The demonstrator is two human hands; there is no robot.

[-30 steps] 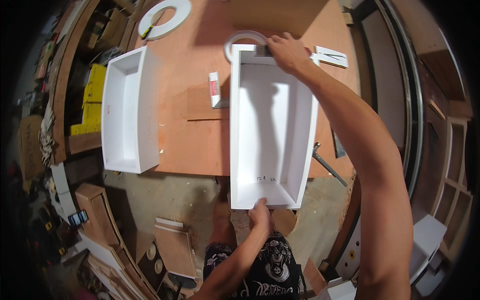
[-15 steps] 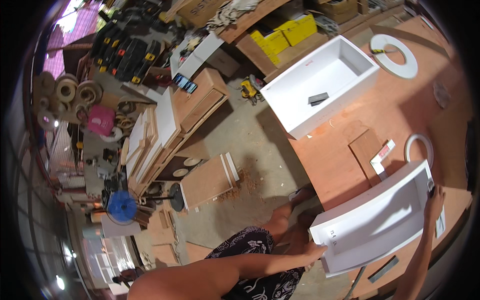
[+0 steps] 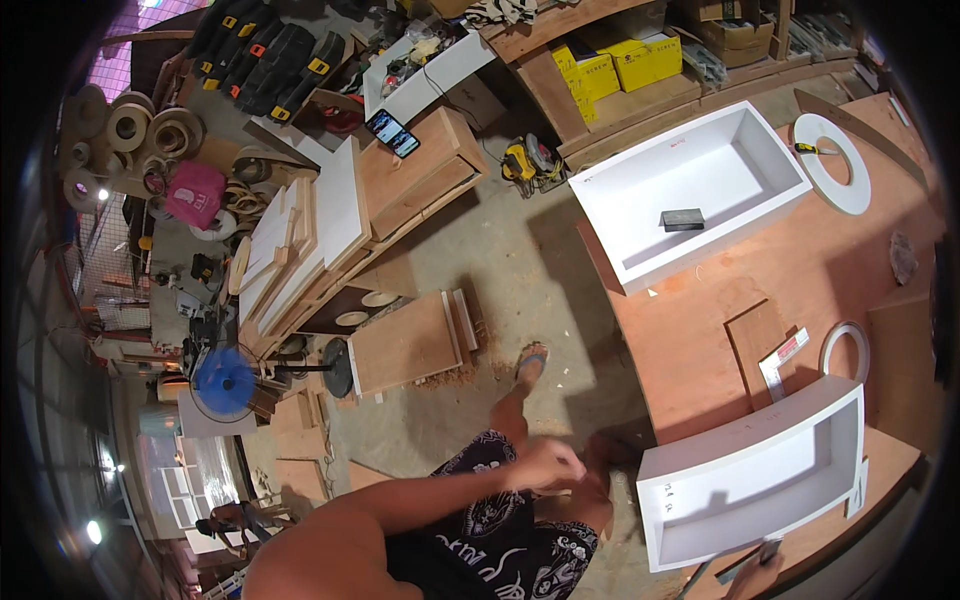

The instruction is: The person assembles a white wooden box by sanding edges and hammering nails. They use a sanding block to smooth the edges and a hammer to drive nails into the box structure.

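Bright daylight overall, hard dark shadows on the floor point(image 3: 560, 300) beside the desk point(image 3: 720, 330); hand point(image 3: 545, 465) motion-blurred (soft at the knuckles); strong fisheye bending, black vignette at the rim.

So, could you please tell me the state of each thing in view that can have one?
Near white box: open side up, empty, overhanging the bench edge.
Far white box: open side up, a small dark block lying inside.
Left hand: curled, off the near box, holding nothing visible.
Right hand: barely in view, state unclear.
Blue fan: upright; running or not, cannot tell.
Phone: screen lit.
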